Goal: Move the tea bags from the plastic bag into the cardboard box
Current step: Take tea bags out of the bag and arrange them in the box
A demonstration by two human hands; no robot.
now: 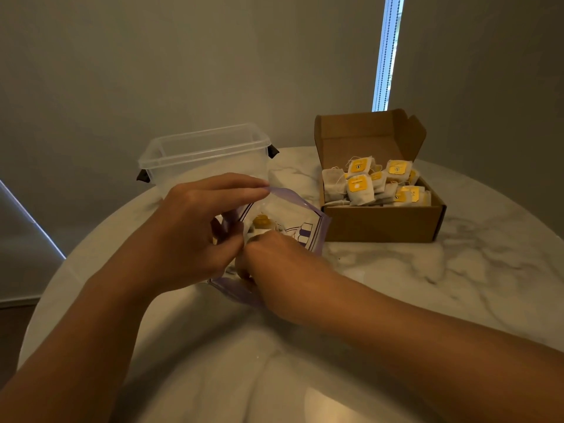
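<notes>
The left hand (195, 227) pinches the purple rim of the plastic bag (308, 209) and holds its mouth open. The right hand (274, 261) is pushed in through that mouth. Its fingers are hidden by the film, so I cannot tell whether they have closed on anything. Just past its knuckles, a few tea bags (262, 221) show inside, one with a yellow tag.

To do this grab well, I'd lift the rim higher and wider so the strings don't snag. I'd gather several bags by their bodies, not their tags, and bring them out gently.

The cardboard box (381, 224) sits beyond the right hand, lid up and already heaped, so the load should go into a low spot. A clear tub (204, 157) stands behind the left hand on the marble table (457, 270).
</notes>
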